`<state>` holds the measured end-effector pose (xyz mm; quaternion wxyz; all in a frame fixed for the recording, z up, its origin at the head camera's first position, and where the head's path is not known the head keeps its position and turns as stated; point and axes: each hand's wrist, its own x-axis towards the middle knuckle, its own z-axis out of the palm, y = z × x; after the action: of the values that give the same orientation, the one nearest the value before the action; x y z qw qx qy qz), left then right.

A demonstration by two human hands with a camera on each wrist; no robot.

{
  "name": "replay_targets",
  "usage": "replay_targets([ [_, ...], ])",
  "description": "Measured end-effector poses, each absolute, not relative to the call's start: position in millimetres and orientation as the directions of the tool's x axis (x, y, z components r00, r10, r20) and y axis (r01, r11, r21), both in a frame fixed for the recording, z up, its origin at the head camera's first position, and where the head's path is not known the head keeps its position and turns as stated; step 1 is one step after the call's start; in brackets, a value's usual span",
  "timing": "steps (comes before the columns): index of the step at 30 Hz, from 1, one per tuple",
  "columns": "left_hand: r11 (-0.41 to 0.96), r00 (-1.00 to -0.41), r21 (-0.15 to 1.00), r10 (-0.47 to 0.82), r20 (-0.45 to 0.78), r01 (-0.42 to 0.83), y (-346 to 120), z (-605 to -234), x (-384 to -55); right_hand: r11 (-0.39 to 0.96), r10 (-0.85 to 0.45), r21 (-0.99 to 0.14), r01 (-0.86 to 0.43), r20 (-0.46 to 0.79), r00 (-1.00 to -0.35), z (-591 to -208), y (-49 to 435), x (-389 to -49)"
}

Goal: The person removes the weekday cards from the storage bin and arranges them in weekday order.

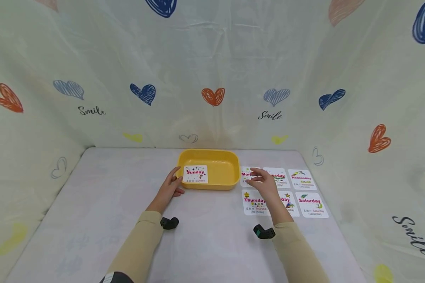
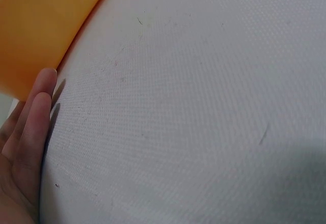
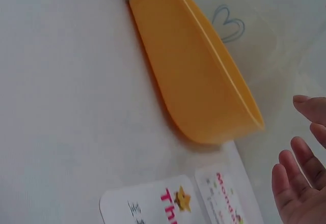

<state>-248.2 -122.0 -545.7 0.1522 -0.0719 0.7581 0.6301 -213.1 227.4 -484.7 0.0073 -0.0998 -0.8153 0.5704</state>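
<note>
A yellow plastic tray (image 1: 216, 186) stands at the back middle of the table, and a white Sunday card (image 1: 195, 174) lies in its left part. My left hand (image 1: 168, 188) holds the tray's left end, some fingers (image 2: 38, 117) against its outer wall. Past the tray's right end, my right hand (image 1: 265, 184) hovers over the Monday card (image 3: 221, 193) with nothing in it, its fingers loosely bent and apart from the thumb. In the head view it partly covers the Monday card, the Tuesday card (image 1: 281, 179) and the Friday card (image 1: 290, 202).
The day cards lie in two rows right of the tray; the Wednesday card (image 1: 302, 181), Thursday card (image 1: 253, 206) and Saturday card (image 1: 311, 205) are among them. A white table (image 1: 92, 220) meets a hanging curtain (image 1: 233, 129) with hearts at its back and sides.
</note>
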Motion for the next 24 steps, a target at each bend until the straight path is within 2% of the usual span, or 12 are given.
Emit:
replay_targets([
  [14, 0.198, -0.938, 0.929, 0.093, -0.335, -0.312, -122.8, -547.7, -249.1, 0.217, 0.104, -0.974, 0.059, -0.037, -0.994, -486.6, 151.3, -241.5],
  [24, 0.187, -0.936, 0.930, 0.097, -0.338, -0.316, -124.2, -549.3, -250.8, 0.357, -0.050, -0.926, 0.125, -0.153, -0.987, -494.5, 116.1, -264.6],
])
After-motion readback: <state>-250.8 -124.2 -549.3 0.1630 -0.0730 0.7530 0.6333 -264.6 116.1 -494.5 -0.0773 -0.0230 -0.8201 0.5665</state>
